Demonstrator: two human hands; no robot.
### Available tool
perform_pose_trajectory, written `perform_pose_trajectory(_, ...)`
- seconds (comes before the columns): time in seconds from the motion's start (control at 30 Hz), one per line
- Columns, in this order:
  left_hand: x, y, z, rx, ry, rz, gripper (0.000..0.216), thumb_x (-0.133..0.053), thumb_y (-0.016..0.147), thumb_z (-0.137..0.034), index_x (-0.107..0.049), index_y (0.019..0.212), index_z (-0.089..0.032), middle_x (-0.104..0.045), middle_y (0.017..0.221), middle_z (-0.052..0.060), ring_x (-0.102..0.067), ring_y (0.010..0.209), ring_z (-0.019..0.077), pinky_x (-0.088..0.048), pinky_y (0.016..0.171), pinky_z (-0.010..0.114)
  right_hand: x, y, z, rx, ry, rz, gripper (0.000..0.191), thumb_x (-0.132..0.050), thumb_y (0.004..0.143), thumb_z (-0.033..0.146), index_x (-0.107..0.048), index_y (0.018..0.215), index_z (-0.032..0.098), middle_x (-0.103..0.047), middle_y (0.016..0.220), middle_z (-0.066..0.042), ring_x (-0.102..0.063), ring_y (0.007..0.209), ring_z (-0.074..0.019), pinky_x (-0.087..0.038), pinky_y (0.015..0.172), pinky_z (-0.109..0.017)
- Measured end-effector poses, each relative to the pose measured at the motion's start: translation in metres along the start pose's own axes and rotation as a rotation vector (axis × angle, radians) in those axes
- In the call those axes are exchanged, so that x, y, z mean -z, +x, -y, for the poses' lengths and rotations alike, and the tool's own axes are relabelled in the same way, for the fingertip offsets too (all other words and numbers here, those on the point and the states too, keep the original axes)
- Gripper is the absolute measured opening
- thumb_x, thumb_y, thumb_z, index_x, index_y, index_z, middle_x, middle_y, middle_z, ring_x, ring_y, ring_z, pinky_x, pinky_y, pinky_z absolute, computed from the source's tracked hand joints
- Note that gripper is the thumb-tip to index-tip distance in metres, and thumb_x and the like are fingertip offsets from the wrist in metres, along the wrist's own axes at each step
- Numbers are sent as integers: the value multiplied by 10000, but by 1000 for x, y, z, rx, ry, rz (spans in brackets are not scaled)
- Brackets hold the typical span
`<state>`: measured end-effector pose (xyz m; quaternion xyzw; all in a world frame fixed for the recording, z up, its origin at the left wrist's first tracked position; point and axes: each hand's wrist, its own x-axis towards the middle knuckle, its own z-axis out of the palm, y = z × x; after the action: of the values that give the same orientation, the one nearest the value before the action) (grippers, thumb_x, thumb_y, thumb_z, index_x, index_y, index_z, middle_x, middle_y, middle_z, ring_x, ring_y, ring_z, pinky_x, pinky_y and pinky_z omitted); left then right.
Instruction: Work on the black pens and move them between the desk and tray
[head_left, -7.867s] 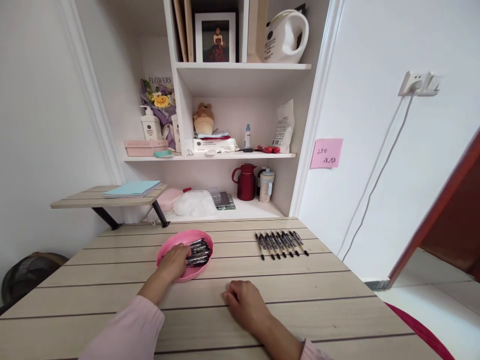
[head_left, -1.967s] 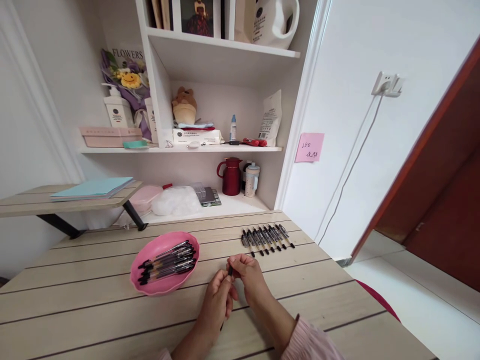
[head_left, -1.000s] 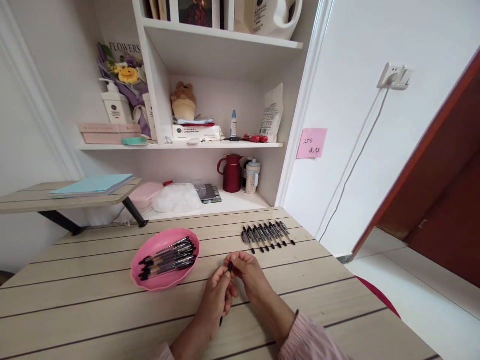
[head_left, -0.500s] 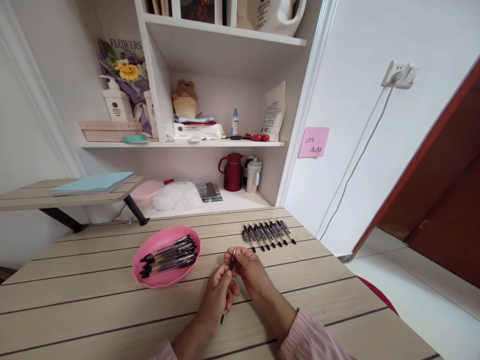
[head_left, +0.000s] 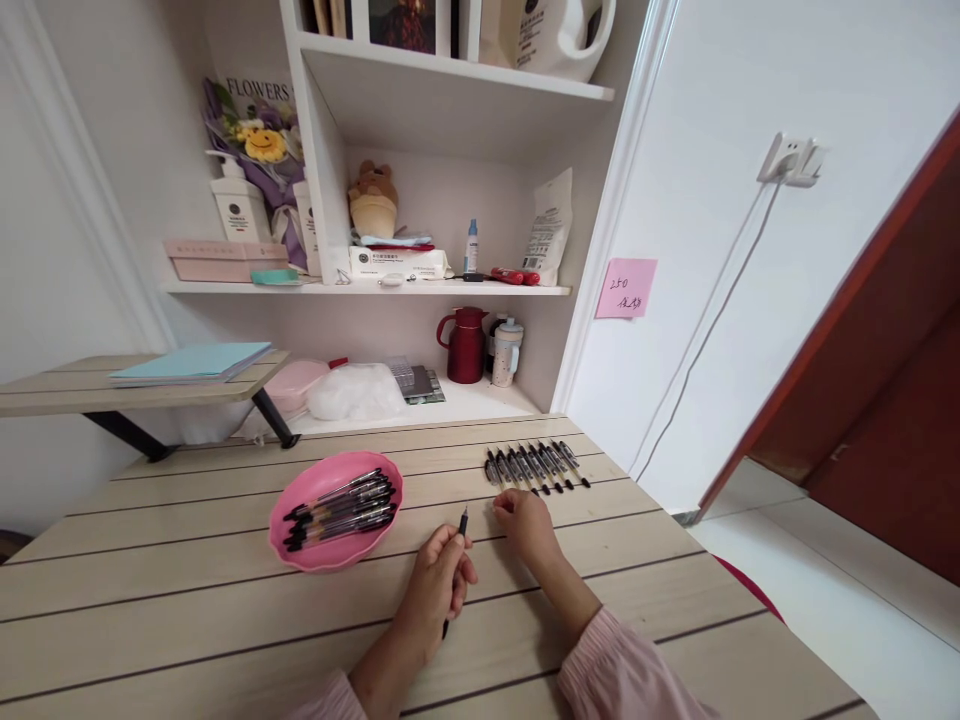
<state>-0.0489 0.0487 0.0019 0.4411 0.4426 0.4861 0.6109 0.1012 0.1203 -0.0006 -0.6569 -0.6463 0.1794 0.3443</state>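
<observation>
Pretty bright, soft daylight all over, no harsh glare. The white wall (head_left: 750, 90) up and right of the grip is the brightest patch, nearly washed out. Shadows are faint: just a soft one under the left hand (head_left: 441, 585) on the table (head_left: 187, 610). Wide-angle lens bends the shelf (head_left: 450, 75) above and stretches the edges. Focus is sharp around the grip, with slightly soft corners.

Pen (head_left: 454, 575): slim, black, held in the left hand (head_left: 439, 590), tilted, tip up and away. Row of pens (head_left: 534, 467): black, parallel, side by side on the surface, just beyond the right hand (head_left: 525, 520). Bowl (head_left: 300, 550): pink, shallow, with more pens (head_left: 341, 500) lying heaped inside.
</observation>
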Motion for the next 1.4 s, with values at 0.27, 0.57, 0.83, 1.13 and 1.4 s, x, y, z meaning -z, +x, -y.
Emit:
perform_pose_trajectory(0.27,-1,-1,-1,13,-19,-1,229,-480,737,-416,-476,768,-189,-508,507,-69,-279,274,6,-114,294,134,9,14,10,38,-425,34,259,-421,793,120,-659,864,194,-667,854,-69,-597,806,-156,-352,658,-212)
perform_pose_trajectory(0.57,-1,2,2,19,-34,8,223,-462,742,-409,-473,764,-187,-505,500,-72,-263,256,5,-103,283,140,1,23,6,38,-609,47,249,-394,851,230,-641,883,235,-612,920,-55,-586,776,-140,-349,618,-223)
perform_pose_trajectory(0.83,-1,2,1,27,-32,1,212,-470,740,-401,-472,766,-190,-500,497,-72,-268,260,7,-106,282,137,-5,30,5,49,-650,39,208,-418,841,240,-622,867,214,-601,904,-57,-588,746,-143,-349,603,-233)
perform_pose_trajectory(1.13,-1,1,1,34,-46,7,223,-481,744,-404,-480,781,-184,-503,514,-69,-280,267,5,-111,284,132,2,29,8,17,-591,39,175,-449,825,251,-608,895,226,-597,958,-51,-587,780,-133,-356,629,-220)
perform_pose_trajectory(1.4,0,3,-3,1,-433,-81,202,-622,684,-334,-517,729,-167,-600,642,0,-579,539,94,-428,480,183,6,-23,25,-8,-18,356,281,-389,826,286,-594,693,146,-630,610,-32,-555,550,-116,-347,512,-193)
